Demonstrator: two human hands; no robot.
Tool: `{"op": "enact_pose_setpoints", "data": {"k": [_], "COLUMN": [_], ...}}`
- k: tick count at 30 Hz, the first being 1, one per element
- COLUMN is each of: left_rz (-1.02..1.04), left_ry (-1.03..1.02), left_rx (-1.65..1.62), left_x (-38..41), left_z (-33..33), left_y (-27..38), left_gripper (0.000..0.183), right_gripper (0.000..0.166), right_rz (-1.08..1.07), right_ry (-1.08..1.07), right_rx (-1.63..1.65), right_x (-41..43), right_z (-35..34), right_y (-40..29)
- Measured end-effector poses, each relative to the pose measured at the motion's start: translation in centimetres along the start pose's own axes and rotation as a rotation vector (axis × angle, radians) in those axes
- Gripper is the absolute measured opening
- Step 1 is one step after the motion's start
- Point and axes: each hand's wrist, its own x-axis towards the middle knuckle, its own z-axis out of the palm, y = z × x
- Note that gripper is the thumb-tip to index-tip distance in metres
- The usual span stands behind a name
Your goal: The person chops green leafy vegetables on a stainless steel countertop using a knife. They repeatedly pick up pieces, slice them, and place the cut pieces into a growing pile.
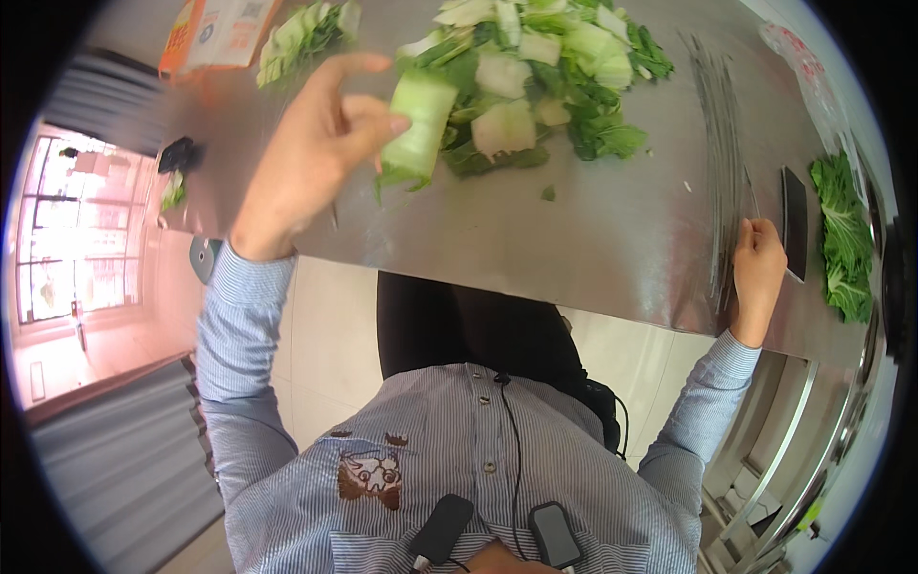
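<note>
My left hand [308, 158] holds a cut piece of leafy cabbage [422, 125] at its left edge. The thumb lies across the piece's front, and the index finger is stretched out above it. Just beyond is a heap of cut cabbage pieces [502, 75], pale stalks mixed with green leaf. At the right, my right hand [760, 258] is closed around a thin grey stick [750, 190] that points up and away. Beside that hand lies a bundle of long thin grey sticks [717, 143]. Their material is hard to tell.
A row of cabbage pieces [305, 43] lies near an orange and white printed bag [226, 36]. Rightward are a flat black object [794, 222], a whole green leaf [843, 244] and a clear plastic bag [807, 79]. The metal table's [473, 237] near edge crosses before my body.
</note>
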Motion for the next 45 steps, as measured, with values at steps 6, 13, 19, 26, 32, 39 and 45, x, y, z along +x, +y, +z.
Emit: {"op": "enact_pose_setpoints", "data": {"k": [6, 13, 19, 26, 32, 39, 45], "left_rz": [-0.077, -0.068, 0.378, 0.42, 0.452, 0.439, 0.442], "left_ry": [0.144, 0.293, 0.305, 0.359, 0.372, 0.361, 0.421], "left_rx": [-0.206, 0.517, 0.607, 0.684, 0.731, 0.695, 0.652], "left_x": [-5.6, -8.1, -7.4, -7.3, -7.5, -7.7, -7.5], "left_z": [2.7, 4.0, 3.9, 4.7, 5.3, 5.0, 5.5], "left_y": [-6.9, -5.6, -7.8, -8.2, -8.7, -8.8, -9.0], "left_gripper": [0.036, 0.035, 0.035, 0.033, 0.036, 0.032, 0.034], "right_gripper": [0.02, 0.007, 0.004, 0.051, 0.047, 0.059, 0.064], "right_rz": [0.04, 0.085, 0.165, 0.172, -0.112, -0.446, -0.551], "right_ry": [-0.075, -0.303, -0.909, -1.112, -1.03, -0.869, -0.778], "right_rx": [0.008, 0.686, 1.177, 1.128, 0.831, 0.614, 0.636], "right_x": [-1.0, -8.2, -13.4, -15.5, -16.0, -15.8, -16.3], "right_z": [-2.5, -5.3, -3.8, -2.9, -3.9, -4.6, -4.5], "right_y": [-1.2, -9.3, -11.3, -11.8, -9.6, -8.2, -7.4]}}
